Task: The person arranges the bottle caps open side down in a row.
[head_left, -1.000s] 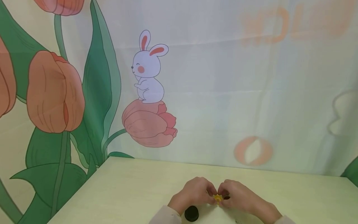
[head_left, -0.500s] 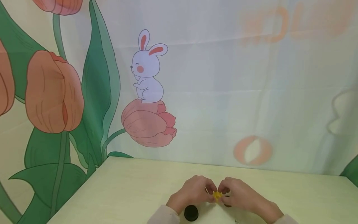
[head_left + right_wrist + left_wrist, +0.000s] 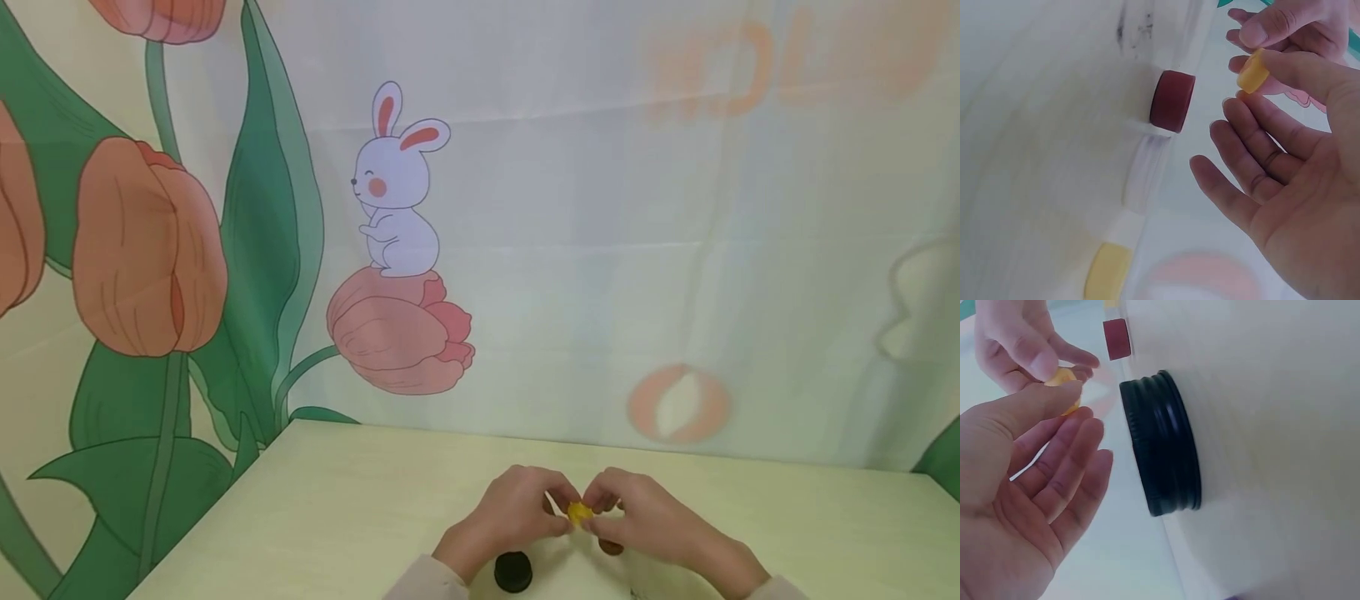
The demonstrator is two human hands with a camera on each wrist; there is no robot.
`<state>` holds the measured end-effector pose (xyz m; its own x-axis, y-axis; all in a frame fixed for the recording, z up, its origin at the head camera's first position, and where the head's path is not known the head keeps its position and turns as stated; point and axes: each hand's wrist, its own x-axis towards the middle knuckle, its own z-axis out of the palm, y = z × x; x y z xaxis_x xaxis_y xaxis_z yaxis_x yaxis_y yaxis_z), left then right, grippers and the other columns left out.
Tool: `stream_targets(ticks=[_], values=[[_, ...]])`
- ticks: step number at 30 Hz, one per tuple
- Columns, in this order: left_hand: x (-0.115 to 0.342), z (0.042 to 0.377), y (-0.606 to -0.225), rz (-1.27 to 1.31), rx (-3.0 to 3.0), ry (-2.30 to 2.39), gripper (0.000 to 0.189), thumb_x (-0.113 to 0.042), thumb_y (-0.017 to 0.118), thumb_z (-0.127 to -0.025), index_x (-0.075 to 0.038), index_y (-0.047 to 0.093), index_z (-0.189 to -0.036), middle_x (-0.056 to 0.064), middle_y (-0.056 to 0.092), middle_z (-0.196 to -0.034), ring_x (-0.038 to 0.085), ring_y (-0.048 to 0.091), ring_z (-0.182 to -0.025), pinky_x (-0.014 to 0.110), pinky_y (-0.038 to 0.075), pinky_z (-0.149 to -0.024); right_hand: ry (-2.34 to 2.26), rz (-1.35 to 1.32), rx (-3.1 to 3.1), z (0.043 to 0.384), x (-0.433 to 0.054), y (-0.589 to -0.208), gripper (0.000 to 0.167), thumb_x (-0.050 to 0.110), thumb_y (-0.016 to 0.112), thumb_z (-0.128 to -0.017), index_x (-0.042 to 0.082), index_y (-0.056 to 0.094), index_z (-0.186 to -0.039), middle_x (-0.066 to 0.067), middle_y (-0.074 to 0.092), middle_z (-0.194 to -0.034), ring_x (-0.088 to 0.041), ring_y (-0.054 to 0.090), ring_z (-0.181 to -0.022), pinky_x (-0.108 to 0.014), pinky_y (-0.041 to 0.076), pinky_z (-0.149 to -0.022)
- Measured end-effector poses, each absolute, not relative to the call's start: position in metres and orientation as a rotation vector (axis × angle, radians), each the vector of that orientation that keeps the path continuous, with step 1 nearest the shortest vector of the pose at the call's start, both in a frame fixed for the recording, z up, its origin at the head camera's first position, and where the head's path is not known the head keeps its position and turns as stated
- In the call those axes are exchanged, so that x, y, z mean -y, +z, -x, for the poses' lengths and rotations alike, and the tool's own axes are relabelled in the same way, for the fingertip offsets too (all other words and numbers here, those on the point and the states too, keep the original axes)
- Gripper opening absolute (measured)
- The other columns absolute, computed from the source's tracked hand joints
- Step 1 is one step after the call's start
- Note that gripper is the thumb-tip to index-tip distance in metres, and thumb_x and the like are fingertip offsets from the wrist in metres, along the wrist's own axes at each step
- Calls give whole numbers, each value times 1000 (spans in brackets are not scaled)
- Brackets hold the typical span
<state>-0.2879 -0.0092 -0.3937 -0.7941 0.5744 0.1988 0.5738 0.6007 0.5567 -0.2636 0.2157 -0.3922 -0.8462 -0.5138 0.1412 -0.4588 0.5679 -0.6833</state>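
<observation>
Between both hands is a small yellow round piece (image 3: 579, 512), bumpy at its edge in the head view; its exact kind is unclear. My left hand (image 3: 519, 507) pinches it between thumb and fingers from the left. From the other side my right hand (image 3: 643, 515) pinches it too, its spare fingers spread loosely in the right wrist view (image 3: 1297, 169). The fingertips hide part of the piece. On the table below the right hand sits a dark red disc (image 3: 1172, 101). A black ribbed round lid-like thing (image 3: 1160, 444) stands near the left wrist.
Another yellow piece (image 3: 1108, 272) lies on the pale table (image 3: 360, 492). A bit of something purple (image 3: 1233, 598) shows at the left wrist view's lower edge. Behind the table hangs a cloth (image 3: 555, 292) printed with tulips and a rabbit.
Both hands have risen slightly with the yellow piece, and it shows more between the fingertips. More of the dark red disc is visible under the right hand. The black lid-like thing stays put.
</observation>
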Motion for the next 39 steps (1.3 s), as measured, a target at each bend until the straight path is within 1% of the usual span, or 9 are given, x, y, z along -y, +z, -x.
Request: stream_targets(ticks=[4,8,11,15,20,23,25,32,39], values=[[11,287,-393,-1037,-2840,991,19,-14,89,-88,-19,82,-104,-17,70,-85,-5,61,-72,18,50,-70,-1195,833,-2678,261,-214,-391,16,30,72,-103,14,69,-105,2,66,-96,-16,65,-80,-31,50,-74],[13,285,-392,-1023,-2844,1047,9,-18,88,-89,-21,84,-96,-20,70,-80,-4,58,-68,18,48,-64,-1266,844,-2626,260,-213,-391,18,29,70,-105,11,69,-105,-4,67,-94,-18,65,-68,-30,49,-70],[14,285,-391,-1004,-2837,1079,5,-20,87,-90,-20,84,-93,-21,69,-78,-3,56,-67,19,46,-62,-1305,852,-2596,261,-213,-391,17,26,69,-106,8,69,-105,-8,67,-93,-20,65,-62,-29,49,-67],[15,285,-392,-993,-2822,1108,5,-20,86,-91,-18,84,-96,-20,70,-79,-2,55,-67,20,46,-62,-1301,866,-2620,262,-213,-390,16,23,69,-106,7,69,-104,-7,68,-93,-20,66,-62,-28,50,-66],[16,285,-392,-979,-2815,1134,5,-21,86,-92,-19,84,-96,-19,72,-81,-1,56,-67,20,46,-62,-1283,899,-2655,262,-214,-390,16,23,67,-107,8,69,-104,-6,68,-95,-20,68,-64,-28,50,-68],[16,286,-392,-999,-2809,1146,10,-20,87,-90,-20,83,-99,-18,72,-83,-2,57,-68,19,48,-63,-1294,900,-2639,262,-215,-391,16,23,66,-108,7,69,-104,-6,68,-94,-20,68,-63,-28,50,-68],[15,287,-392,-1022,-2806,1155,15,-17,88,-89,-19,82,-103,-17,73,-85,-3,58,-67,19,49,-64,-1298,888,-2630,262,-215,-391,16,22,65,-108,7,69,-104,-6,68,-93,-20,68,-64,-28,50,-68],[14,285,-392,-1076,-2825,1177,31,-9,90,-86,-20,79,-112,-14,74,-88,-5,60,-65,17,49,-65,-1233,867,-2730,260,-216,-391,16,25,62,-109,12,71,-103,-1,68,-99,-13,58,-83,-31,48,-72],[15,284,-391,-1094,-2861,1153,31,-11,90,-86,-24,79,-111,-17,73,-86,-4,57,-65,18,47,-63,-1233,855,-2732,260,-216,-390,20,25,57,-112,13,71,-106,-2,70,-102,-22,64,-93,-34,52,-77]])
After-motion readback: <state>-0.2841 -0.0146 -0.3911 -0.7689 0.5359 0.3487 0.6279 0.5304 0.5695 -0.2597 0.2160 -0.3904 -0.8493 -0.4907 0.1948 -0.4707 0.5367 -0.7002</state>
